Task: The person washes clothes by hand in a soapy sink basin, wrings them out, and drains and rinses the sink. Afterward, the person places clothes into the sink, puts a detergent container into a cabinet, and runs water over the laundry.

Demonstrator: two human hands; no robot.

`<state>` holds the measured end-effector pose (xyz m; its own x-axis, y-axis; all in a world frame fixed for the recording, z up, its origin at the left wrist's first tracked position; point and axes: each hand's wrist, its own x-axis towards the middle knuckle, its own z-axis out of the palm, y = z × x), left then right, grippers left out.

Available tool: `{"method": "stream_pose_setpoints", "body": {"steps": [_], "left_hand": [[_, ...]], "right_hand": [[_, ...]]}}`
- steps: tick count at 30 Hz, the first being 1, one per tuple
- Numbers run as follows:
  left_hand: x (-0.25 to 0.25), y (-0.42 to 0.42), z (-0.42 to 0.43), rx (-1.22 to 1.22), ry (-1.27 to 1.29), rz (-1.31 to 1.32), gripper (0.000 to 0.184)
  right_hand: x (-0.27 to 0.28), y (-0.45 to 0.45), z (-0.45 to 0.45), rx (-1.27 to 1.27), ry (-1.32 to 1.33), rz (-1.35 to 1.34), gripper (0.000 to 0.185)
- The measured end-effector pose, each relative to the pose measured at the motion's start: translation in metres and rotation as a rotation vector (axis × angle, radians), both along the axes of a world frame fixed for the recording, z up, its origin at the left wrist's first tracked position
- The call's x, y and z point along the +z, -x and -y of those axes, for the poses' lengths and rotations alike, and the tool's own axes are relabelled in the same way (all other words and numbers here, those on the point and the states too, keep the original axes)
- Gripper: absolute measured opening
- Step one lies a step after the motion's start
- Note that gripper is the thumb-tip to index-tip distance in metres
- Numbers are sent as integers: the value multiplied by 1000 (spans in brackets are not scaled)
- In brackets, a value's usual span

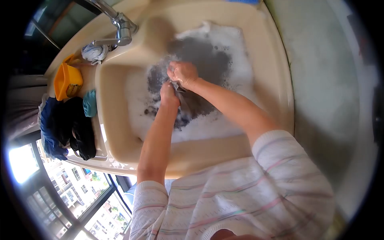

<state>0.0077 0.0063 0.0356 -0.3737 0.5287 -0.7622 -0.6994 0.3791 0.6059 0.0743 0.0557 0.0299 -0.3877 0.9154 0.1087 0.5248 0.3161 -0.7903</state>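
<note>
Both my hands meet over the soapy water (208, 56) in a beige sink (114, 116). A wet grey cloth (190, 105) is bunched between them, and its lower part trails into the water. My left hand (169, 95) is closed round the cloth from below. Just above it, my right hand (183, 74) is curled in a fist on the upper end of the same cloth. White foam (228, 38) rings the dark water around my hands. What kind of garment the cloth is cannot be made out.
A chrome faucet (123, 30) rises at the sink's upper left. On the left ledge lie a crumpled pale cloth (95, 53), a yellow plastic container (68, 81), a teal cloth (90, 103) and dark clothes (74, 126). A wall (316, 72) borders the right side.
</note>
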Motion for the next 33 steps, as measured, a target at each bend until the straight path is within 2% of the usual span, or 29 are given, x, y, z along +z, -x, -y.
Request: {"method": "stream_pose_setpoints", "body": {"steps": [1,2,5,6,8,10,11,14,15,17,18,20,21,24,25,26,28,29,31,32,33], "left_hand": [[-10,3,-5,-50,-100,112,26],[-29,9,-4,-97,-192,230,27],[-97,49,6,-427,-693,392,28],[-103,31,21,-151,-1003,803,26],[-38,29,19,-321,-322,382,23],[-28,12,-1,-207,-18,128,22],[1,11,1,-420,3,24,22],[-7,41,-5,-610,-41,92,27],[-8,44,-3,-482,-60,32,34],[-5,49,4,-420,-47,-160,42],[-4,49,7,-396,-38,-255,47],[-54,40,10,-809,-77,-681,52],[-72,38,11,-1015,-96,-899,54],[-26,52,6,-887,54,-216,63],[-27,64,11,-680,11,-144,59],[-28,71,13,-643,-56,-98,59],[-14,72,17,-570,-200,-3,59],[-8,63,15,-579,-253,80,49],[-10,43,3,-397,-257,287,44],[-10,37,-3,-307,-255,384,42],[-13,36,-2,-283,-208,366,43]], "right_hand": [[0,-3,-8,-47,75,60,15],[-1,-7,-3,-66,21,49,15],[10,-6,45,-52,-192,23,13],[15,-1,60,-14,-390,-142,12],[7,-11,50,29,-74,-161,17],[-7,-24,3,-58,297,50,23],[-8,-38,-15,-67,261,121,25],[-30,-82,-56,-52,164,337,37],[-40,-101,-71,-85,231,266,42],[-52,-126,-93,-154,367,118,56],[-43,-125,-84,-219,354,48,71],[-67,-101,-49,-96,-72,260,71],[-31,-94,-38,103,242,282,62],[-32,-105,-52,340,394,294,50],[-29,-112,-62,265,582,89,41],[-21,-129,-71,128,738,82,42],[-29,-127,-68,70,742,-477,39],[-30,-119,-61,14,578,-259,37],[-37,-76,-32,33,495,-168,33],[-56,-57,-22,113,569,-297,32],[-40,-41,-2,86,290,-139,30]]}}
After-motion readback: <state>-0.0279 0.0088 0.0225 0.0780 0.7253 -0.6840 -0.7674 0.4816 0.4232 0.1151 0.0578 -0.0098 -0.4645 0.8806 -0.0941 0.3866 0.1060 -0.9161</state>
